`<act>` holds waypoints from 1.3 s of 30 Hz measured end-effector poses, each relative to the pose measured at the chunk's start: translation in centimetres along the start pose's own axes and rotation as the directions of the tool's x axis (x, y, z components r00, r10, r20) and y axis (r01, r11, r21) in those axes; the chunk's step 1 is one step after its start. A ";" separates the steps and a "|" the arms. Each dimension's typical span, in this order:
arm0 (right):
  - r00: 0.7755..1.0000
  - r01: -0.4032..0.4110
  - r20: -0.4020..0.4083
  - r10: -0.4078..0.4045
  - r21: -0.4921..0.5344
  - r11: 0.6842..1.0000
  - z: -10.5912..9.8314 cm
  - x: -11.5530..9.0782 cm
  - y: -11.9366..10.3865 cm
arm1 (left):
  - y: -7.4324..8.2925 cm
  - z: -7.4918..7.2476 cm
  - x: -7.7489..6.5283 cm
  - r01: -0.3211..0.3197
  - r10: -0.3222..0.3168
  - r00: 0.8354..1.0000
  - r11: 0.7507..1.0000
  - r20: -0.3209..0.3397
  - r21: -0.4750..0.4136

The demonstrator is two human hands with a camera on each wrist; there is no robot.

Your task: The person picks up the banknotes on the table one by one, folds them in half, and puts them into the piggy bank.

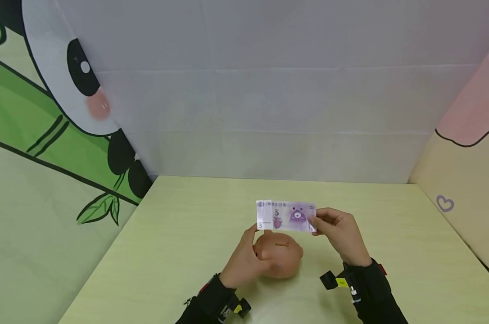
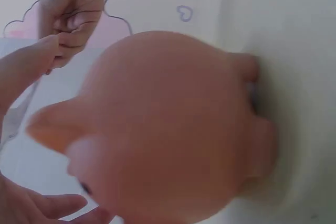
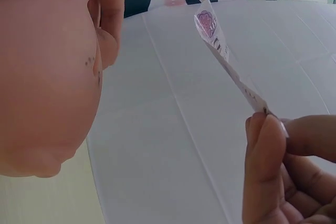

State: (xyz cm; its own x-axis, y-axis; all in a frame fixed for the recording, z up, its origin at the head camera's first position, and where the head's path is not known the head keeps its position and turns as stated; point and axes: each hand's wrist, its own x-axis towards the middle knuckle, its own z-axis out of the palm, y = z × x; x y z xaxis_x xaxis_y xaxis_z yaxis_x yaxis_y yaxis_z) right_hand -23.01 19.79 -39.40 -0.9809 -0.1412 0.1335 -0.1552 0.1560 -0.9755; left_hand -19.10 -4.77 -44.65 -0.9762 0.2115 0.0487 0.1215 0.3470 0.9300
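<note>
Head view: on a table [image 1: 187, 216], a pig [image 1: 284, 257] at five o'clock. Has the left hand [image 1: 244, 265] spread wide at the pig's nine o'clock; pinches with the right hand [image 1: 341, 235], at two o'clock, a note [image 1: 286, 216] at twelve.

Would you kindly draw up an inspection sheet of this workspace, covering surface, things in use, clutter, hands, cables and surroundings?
Surface: pale table.
Things: piggy bank standing on the table, slot in its top; creased note marked 5, raised off the table.
Clutter: nothing seen.
Hands: right hand pinches the note; left hand beside the piggy bank, contact unclear.
Cables: nothing seen.
Surroundings: back wall whitish; side walls printed.
</note>
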 end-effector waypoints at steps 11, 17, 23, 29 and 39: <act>1.000 0.015 -0.004 -0.015 0.028 0.999 0.1 -0.1 -0.1 | 2.9 -2.6 0.5 -0.086 0.085 0.988 0.996 -0.127 -0.004; 1.000 0.022 -0.010 -0.021 0.030 0.999 0.2 -0.2 -0.1 | 4.3 -3.5 1.0 -0.140 0.128 0.975 0.989 -0.184 -0.050; 0.999 0.047 -0.022 -0.047 0.030 0.998 0.5 -0.2 -0.2 | 4.9 -3.5 1.5 -0.108 0.086 0.971 0.990 -0.225 -0.091; 0.998 0.064 -0.025 -0.063 0.021 0.998 0.6 -0.2 -0.1 | 4.9 -3.5 1.5 -0.104 0.068 0.971 0.984 -0.230 -0.148; 0.997 0.070 -0.032 -0.069 0.040 0.997 0.7 -0.2 -0.1 | 4.9 -3.5 1.5 -0.137 0.093 0.960 0.979 -0.264 -0.153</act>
State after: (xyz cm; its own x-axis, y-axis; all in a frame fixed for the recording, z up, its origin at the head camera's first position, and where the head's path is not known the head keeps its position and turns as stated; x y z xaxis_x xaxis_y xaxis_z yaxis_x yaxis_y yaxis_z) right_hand -22.71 19.08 -39.41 -0.9712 -0.1203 0.2055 -0.2185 0.1066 -0.9700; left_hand -20.61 -5.99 -38.70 -0.9732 -0.0057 0.2297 0.2254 0.1710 0.9592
